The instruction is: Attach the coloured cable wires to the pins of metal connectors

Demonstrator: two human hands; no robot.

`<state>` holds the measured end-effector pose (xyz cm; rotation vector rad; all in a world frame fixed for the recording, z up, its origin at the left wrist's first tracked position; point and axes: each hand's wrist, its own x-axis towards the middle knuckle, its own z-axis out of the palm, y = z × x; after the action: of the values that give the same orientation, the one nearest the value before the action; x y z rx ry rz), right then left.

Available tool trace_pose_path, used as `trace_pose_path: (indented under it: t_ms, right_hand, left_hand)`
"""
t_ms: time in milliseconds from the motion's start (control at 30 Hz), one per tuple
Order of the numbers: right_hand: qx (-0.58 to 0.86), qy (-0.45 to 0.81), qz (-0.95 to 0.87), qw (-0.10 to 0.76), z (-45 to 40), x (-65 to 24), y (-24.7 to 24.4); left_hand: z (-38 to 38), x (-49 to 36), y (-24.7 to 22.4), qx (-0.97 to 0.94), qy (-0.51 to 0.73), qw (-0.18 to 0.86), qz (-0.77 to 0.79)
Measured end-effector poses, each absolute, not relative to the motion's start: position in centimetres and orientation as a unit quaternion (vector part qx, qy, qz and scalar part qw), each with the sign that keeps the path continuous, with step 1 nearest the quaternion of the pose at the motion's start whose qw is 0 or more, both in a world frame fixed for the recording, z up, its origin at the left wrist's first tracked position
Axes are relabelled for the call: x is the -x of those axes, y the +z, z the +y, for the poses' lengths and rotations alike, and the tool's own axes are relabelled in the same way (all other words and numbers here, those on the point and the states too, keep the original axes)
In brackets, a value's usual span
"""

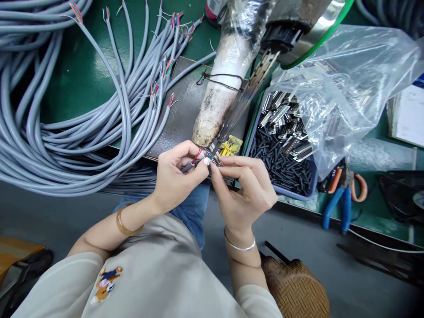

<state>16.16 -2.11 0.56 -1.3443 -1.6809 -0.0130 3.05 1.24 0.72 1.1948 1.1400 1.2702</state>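
My left hand (179,174) pinches the end of a grey cable (188,167), whose thin red and other coloured wires (198,154) fan out past the fingertips. Close against it, the fingers of my right hand (243,183) are closed at a small metal connector (215,158) and a short black piece beneath it. The wire ends meet the connector between both hands; the exact contact is hidden by fingers. Just beyond the fingertips comes the lower end of a white, stained tube (212,106) wrapped in clear film. Small yellow pieces (231,145) lie right behind my right hand.
A large bundle of grey cables (109,110) with stripped ends covers the left. At right, a blue tray (309,194) holds metal connectors (285,115) and black sleeves (281,161), partly under a clear plastic bag (357,84). Blue-handled pliers (346,207) lie near the bench edge.
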Motion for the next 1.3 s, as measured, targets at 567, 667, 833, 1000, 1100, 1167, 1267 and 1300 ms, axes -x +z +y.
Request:
trace_pose_path:
  t_ms: [567,667,833,1000,1100,1167,1267,1300]
  right_hand:
    - [0.622,0.156,-0.637,0.429,-3.2,-18.8,2.0]
    - [0.587,0.246,-0.654,0.409,-3.1,-18.5,2.5]
    - [0.579,0.244,-0.629,0.458,-3.4,-17.6,2.0]
    - [0.586,0.254,-0.596,0.486,-3.3,-17.0,0.8]
    - [0.585,0.306,-0.574,0.484,-3.1,-16.9,0.2]
    - [0.579,0.34,-0.56,0.485,-3.0,-16.8,-0.1]
    - [0.581,0.36,-0.538,0.495,-3.0,-16.6,-0.4]
    - [0.582,0.359,-0.531,0.5,-2.9,-16.5,-0.6]
  left_hand:
    - [-0.7,-2.2,-0.4,-0.589,0.452,0.526,0.416]
    - [-1.4,-2.0,-0.4,-0.634,0.454,0.5,0.377]
    - [-1.4,-1.6,-0.4,-0.517,0.44,0.6,0.423]
    - [-0.4,-1.3,-0.5,-0.397,0.453,0.679,0.42]
    - [0.3,-1.4,-0.5,-0.382,0.47,0.681,0.411]
    - [0.8,-1.5,-0.4,-0.375,0.486,0.673,0.413]
    - [1.3,-1.8,-0.3,-0.375,0.5,0.661,0.415]
    - [1.5,-1.9,-0.3,-0.376,0.503,0.658,0.415]
